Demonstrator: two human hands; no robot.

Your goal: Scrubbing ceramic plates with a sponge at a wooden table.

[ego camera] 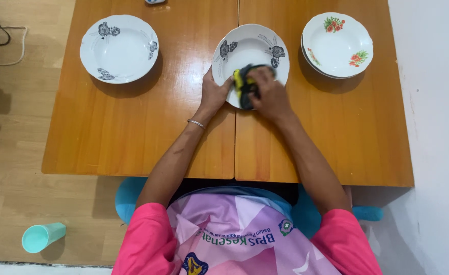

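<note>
So the right hand [269, 93] is curled down over a dark cloth with yellow bits [246, 86], fingers closed on it and pressing it into the near part of the middle plate [252, 48]. The cloth sits right under the palm and fingers, poking out mostly on the hand's left side, and it's touching the plate's inner surface near the rim closest to the person. The left hand [215, 92] has the plate's near-left edge, thumb up over the rim and the rest of the fingers tucked against or under it, can't really see them.

That plate is white with grey flower prints and sits mid-table on the wooden table [132, 127]. There's a matching grey-flowered plate [119, 48] well off to the left, and a red-flowered plate [337, 44] just to the right, apparently stacked on another one. A mint green cup [42, 237] lies on its side on the floor.
</note>
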